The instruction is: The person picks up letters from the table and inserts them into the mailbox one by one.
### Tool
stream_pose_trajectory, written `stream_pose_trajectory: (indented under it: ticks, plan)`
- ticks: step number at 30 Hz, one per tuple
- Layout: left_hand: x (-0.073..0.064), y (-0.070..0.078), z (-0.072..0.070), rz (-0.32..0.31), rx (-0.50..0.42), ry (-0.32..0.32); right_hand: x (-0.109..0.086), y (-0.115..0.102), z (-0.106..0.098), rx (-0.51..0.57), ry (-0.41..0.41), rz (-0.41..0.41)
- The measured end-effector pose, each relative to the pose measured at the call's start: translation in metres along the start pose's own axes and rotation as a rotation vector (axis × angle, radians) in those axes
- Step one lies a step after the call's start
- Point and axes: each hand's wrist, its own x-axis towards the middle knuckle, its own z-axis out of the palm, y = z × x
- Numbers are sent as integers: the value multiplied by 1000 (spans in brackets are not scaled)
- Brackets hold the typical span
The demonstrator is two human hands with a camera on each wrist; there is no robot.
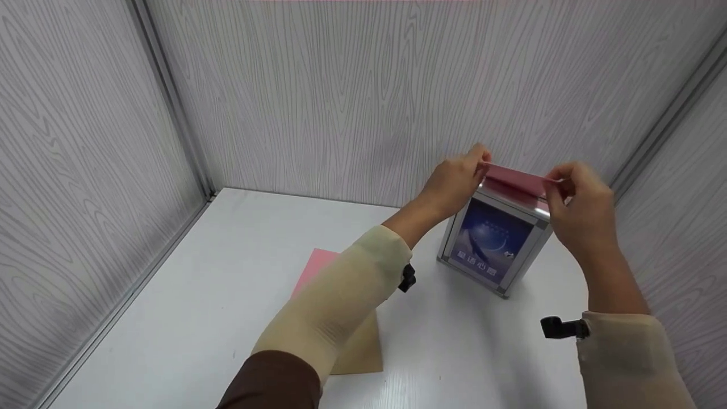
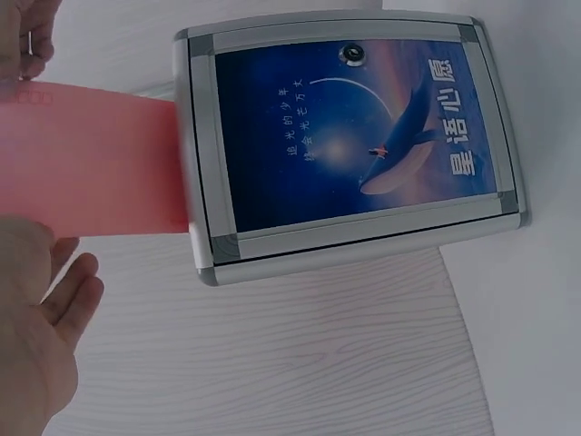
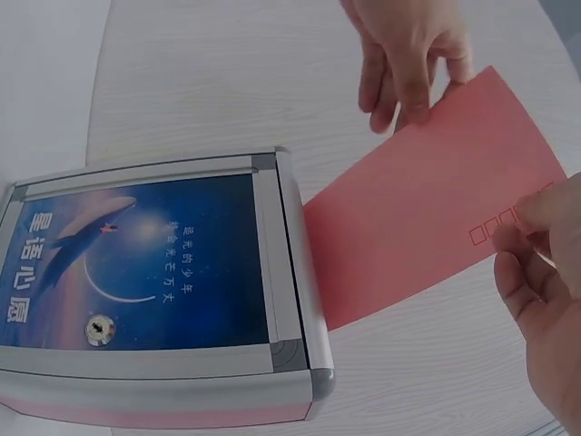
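A pink envelope stands on edge at the top of a silver-framed box with a lock and a blue picture on its front. Its lower edge meets the box top, apparently at a slot; the slot itself is hidden. My left hand pinches one side edge of the envelope. On the opposite edge, beside the printed red squares, my right hand pinches it between thumb and fingers. Both hands are above the box, which stands upright.
Left of the box, another pink sheet or envelope and a brown one lie on the white table, partly covered by my left forearm. Wood-grain panels rise behind and at both sides, the back one close behind the box.
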Motion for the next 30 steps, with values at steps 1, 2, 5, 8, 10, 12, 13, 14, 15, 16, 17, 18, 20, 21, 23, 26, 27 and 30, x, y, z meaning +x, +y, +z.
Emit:
stream_pose_trajectory:
  ticks: [1, 2, 5, 8, 10, 12, 13, 14, 15, 16, 17, 18, 20, 21, 23, 26, 27, 30]
  plan:
    - [-1, 2, -1, 21, 37, 12, 0, 0, 0, -11, 10, -15]
    - [-1, 5, -3, 45, 77, 32, 0, 0, -1, -18, 17, -28]
    - [-2, 11, -7, 118, 212, 108, 1, 0, -2, -33, 28, -41]
    - [-1, 13, -9, 153, 307, 163, 2, 0, -2, -35, 26, -17]
    - [0, 12, -9, 155, 337, 177, 2, 1, -2, -35, 27, 0]
    - [0, 11, -8, 150, 348, 183, 3, 3, -1, -42, 23, 10]
    - [0, 10, -7, 147, 353, 182, 3, 4, 0, -45, 23, 9]
    - [0, 8, -6, 147, 354, 183, 3, 6, 2, -50, 24, 5]
    - [0, 7, -4, 147, 359, 184, 3, 8, 3, -52, 26, -1]
    - [-1, 5, -2, 147, 367, 182, 2, 11, 5, -56, 30, -13]
    - [-1, 4, 0, 142, 370, 181, 2, 14, 7, -55, 37, -28]
    - [-2, 3, 2, 138, 376, 180, 2, 17, 9, -54, 48, -46]
    - [-3, 0, 7, 121, 380, 182, 1, 23, 13, -63, 72, -88]
    - [-3, 0, 9, 110, 386, 181, 0, 26, 15, -70, 82, -110]
    - [-4, -2, 12, 84, 385, 177, -1, 32, 18, -84, 94, -135]
    - [-5, -3, 17, 55, 385, 161, -2, 37, 23, -106, 99, -138]
    - [-5, -4, 19, 48, 383, 155, -3, 38, 24, -109, 98, -132]
    - [-6, -5, 23, 28, 380, 134, -3, 41, 28, -123, 96, -122]
